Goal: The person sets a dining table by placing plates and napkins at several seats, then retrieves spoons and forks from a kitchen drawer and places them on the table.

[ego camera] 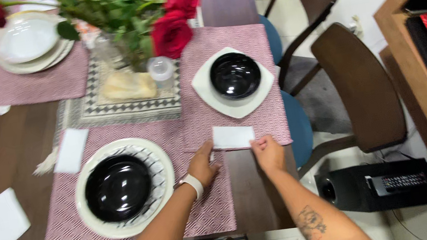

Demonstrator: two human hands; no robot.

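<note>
Your left hand (202, 167) and right hand (268, 152) both sit on the white folded napkin (233, 136) at the centre of the frame, on the lower edge of the pink placemat (224, 43). The left grip touches its near left corner with thumb and fingertips; the right grip pinches the near right corner. Judging by this, keep the napkin flat and square to the mat edge, and press lightly so the fold does not spring open.

Just above it, a black bowl (235, 75) stands empty on a square white plate (208, 89). Left of your hands, a larger black bowl (118, 187), also empty, sits in a round patterned plate (160, 163). At the upper left of the frame white plates (26, 38) are stacked, nothing on them. A vase of red roses (171, 33) stands mid-counter (5, 155), and more napkins lie at the left.
</note>
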